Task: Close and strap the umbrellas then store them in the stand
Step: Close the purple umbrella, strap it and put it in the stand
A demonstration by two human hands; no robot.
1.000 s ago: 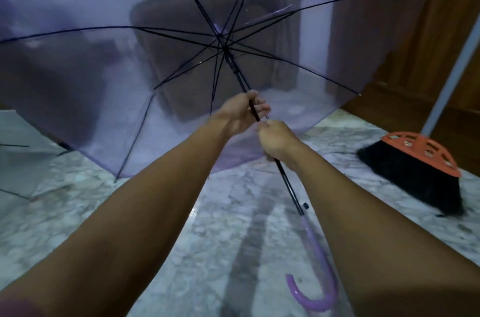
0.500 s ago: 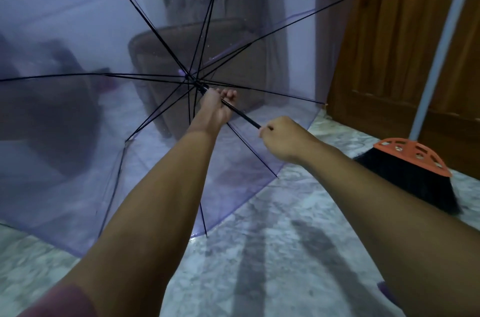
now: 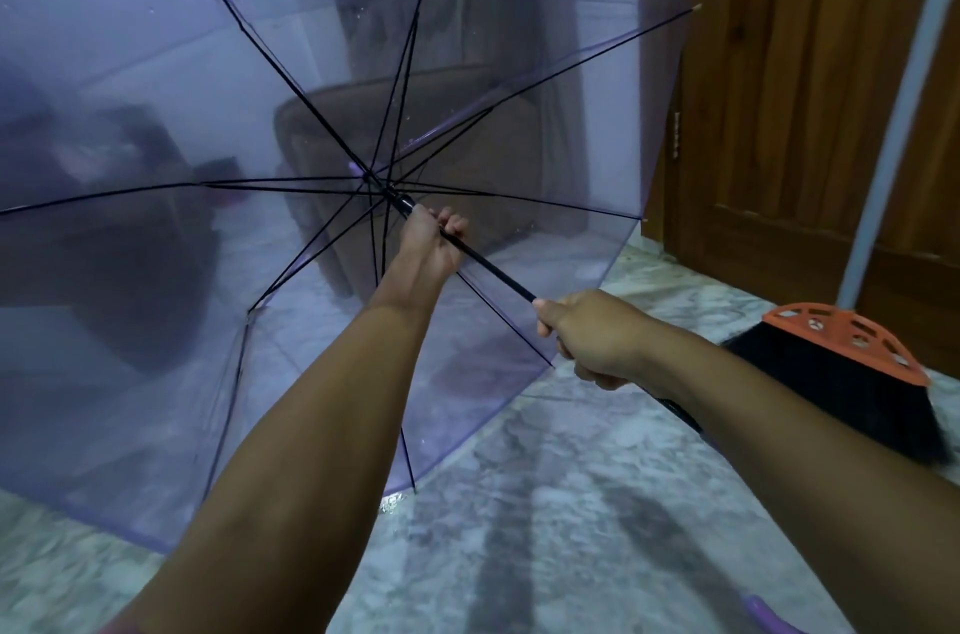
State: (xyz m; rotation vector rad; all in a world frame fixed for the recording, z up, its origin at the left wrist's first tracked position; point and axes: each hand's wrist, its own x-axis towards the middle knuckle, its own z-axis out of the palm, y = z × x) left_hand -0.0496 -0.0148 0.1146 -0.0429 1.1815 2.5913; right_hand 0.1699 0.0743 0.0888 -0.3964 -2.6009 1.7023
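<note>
Both my arms are stretched out front: left hand (image 3: 434,244) has its grip wrapped round the black shaft (image 3: 493,270) right by the runner, right hand (image 3: 589,337) fisted round the shaft lower down. The purple umbrella (image 3: 156,166) is fully open, canopy edge down at the marble floor (image 3: 519,529), a broom (image 3: 852,373) just beside my right arm.

- The floor (image 3: 545,529) is pale marble-patterned tile, grey-veined, running from 6 o'clock up to 3 o'clock.
- At 3 o'clock a broom (image 3: 852,373) rests on it, black bristles down, orange head above, grey handle rising along a wooden door (image 3: 789,88).
- At 7 o'clock the lower rim of an open translucent purple umbrella (image 3: 156,373) meets the tiles.
- Small wet glints lie near 6 o'clock.
</note>
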